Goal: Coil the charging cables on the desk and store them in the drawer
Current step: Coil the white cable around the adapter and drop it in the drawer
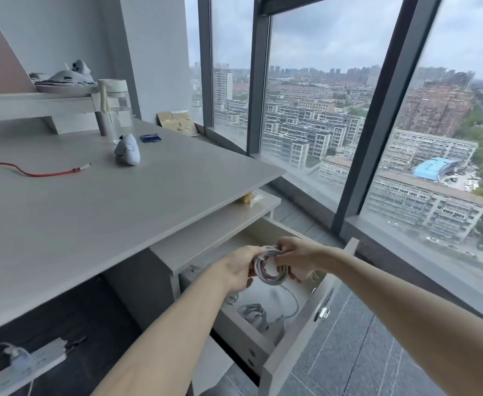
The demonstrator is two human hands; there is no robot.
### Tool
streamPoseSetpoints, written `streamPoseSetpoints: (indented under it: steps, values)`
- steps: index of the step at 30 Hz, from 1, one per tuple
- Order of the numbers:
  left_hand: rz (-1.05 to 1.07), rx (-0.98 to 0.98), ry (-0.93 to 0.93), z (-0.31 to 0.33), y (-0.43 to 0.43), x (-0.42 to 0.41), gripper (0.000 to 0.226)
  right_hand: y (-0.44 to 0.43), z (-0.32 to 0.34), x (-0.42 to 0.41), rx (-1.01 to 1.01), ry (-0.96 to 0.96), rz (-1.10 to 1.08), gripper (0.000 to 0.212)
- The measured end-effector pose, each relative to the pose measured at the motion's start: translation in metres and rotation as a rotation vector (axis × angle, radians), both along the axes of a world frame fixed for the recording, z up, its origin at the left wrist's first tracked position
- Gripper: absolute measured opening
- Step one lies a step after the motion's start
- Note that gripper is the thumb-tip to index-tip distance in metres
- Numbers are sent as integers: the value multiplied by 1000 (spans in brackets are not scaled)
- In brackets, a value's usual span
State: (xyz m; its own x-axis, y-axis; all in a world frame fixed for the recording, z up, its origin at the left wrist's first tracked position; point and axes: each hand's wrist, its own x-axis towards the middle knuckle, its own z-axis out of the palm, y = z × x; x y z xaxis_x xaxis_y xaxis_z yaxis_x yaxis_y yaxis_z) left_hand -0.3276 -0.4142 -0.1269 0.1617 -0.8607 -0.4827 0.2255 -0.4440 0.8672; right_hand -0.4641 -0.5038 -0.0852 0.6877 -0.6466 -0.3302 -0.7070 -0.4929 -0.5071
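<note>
Above the open pale-grey wooden drawer (300, 335), you held a coiled white charging cable (273, 280) between both hands. Your left grip (239, 267) was curled round the coil's left side, and your right grip (297, 258) pinched its top and right side, fingers closed on the loops. Below the coil, a loose bundle of grey cables (253, 312) lay on the drawer floor. A red charging cable (34, 172) lay uncoiled on the light-grey table (92, 224), well apart from the drawer. Near it stood a small white plush toy (127, 150), with a flat blue packet (150, 137) and a clear plastic water bottle (116, 110) just behind.
</note>
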Motion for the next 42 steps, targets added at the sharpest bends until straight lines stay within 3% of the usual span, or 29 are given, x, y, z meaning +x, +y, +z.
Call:
streamPoseSetpoints:
  steps: [6, 12, 14, 17, 21, 26, 30, 37, 42]
  values:
    - [-72, 75, -154, -16, -10, 0, 15, -19, -19, 19, 8, 302, 156, 8]
    - [-155, 93, -272, -21, -18, 11, 4, -29, -30, 23, 80, 398, 167, 4]
    - [-175, 127, -328, -24, -22, 8, 11, -29, -35, 23, 44, 468, 226, 3]
    - [-297, 187, -573, -18, -27, -3, 7, -32, -44, 17, -31, 506, 268, 15]
    - [-370, 149, -926, -10, -32, -11, 24, -32, -49, 13, -130, 435, 269, 21]
    - [-508, 171, -1161, -25, -31, -8, 35, -27, -51, 15, -143, 473, 348, 22]
    - [-572, 218, -1254, -27, -29, -10, 14, -22, -48, 16, -115, 491, 370, 36]
    - [-467, 168, -1261, -33, -26, -13, 33, -18, -39, 11, -104, 488, 311, 47]
    - [-407, 176, -1200, -29, -24, -8, 44, -19, -36, 12, -59, 425, 258, 40]
